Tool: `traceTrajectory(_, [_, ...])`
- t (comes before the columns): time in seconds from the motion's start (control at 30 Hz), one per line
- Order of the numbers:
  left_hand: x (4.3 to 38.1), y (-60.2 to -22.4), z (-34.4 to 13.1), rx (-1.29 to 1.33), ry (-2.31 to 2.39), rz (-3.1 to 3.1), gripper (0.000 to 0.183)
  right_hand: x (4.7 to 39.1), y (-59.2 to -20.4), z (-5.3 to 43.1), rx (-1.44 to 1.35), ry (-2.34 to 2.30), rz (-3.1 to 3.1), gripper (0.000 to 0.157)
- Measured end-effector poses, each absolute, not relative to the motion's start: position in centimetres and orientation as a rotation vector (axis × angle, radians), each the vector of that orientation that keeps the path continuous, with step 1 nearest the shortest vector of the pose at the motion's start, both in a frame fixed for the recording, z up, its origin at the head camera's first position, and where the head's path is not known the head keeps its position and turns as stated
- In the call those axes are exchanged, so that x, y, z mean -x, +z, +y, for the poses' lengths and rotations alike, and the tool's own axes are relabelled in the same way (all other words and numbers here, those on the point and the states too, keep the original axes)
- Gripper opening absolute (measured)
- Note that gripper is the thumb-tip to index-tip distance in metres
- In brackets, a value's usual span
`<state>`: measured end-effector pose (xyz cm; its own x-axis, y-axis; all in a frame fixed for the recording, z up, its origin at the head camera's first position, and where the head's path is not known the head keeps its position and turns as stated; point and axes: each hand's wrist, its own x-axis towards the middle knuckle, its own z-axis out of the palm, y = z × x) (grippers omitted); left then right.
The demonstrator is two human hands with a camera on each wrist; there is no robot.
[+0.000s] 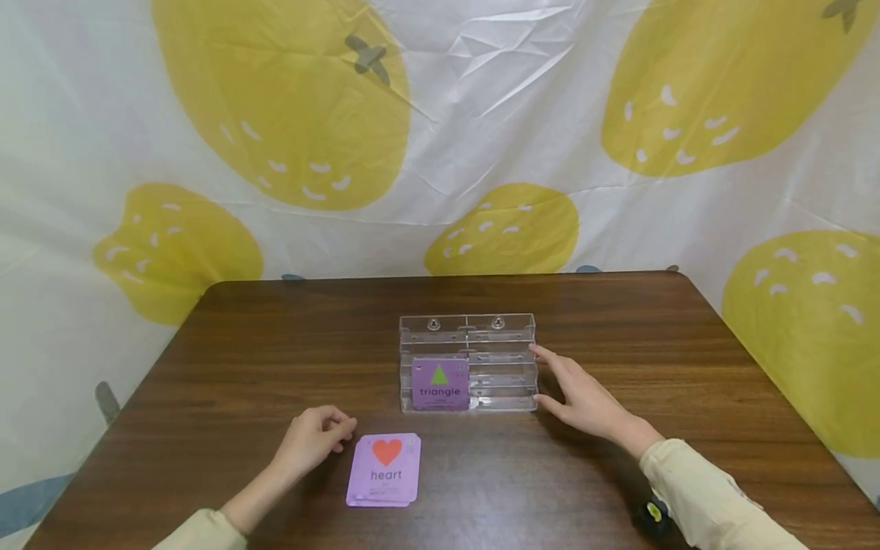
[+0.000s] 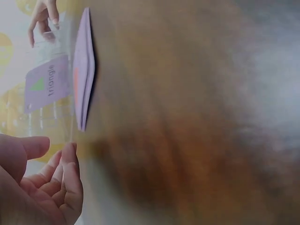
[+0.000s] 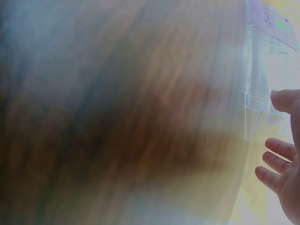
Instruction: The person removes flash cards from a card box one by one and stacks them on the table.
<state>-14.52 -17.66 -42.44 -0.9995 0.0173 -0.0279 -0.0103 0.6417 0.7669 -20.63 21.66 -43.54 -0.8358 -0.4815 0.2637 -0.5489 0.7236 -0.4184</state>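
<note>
A clear plastic card rack with two columns of pockets stands on the table. Its lower left pocket holds a purple triangle card. My right hand is at the rack's right side, thumb and fingers spread, fingertips right at its edge. In the right wrist view the thumb overlaps the clear plastic. In front of the rack lies a stack of purple cards, a red heart card on top. My left hand rests just left of that stack, fingers loosely bent with nothing held; the left wrist view shows its fingers.
The dark wooden table spreads around the rack. Behind it hangs a white cloth printed with yellow fruit. A small black object sits beside the right sleeve.
</note>
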Motion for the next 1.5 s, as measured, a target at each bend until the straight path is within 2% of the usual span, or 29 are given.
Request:
traceTrajectory(0.5, [16.1,-40.1,-15.7,-0.13,1.135,3.008,0.021,20.7,-43.7,21.7,-0.856,0.708,-2.755,0.078])
traceTrajectory(1.07, [17.5,-39.8,-14.3,-0.296,1.136,3.054,0.024,20.7,-43.8,21.7,-0.848,0.733,-2.787,0.077])
traceTrajectory(1.5, [18.3,-40.0,-13.1,-0.315,1.182,3.078,0.025,20.6,-43.6,21.7,-0.839,0.736,-2.797,0.077])
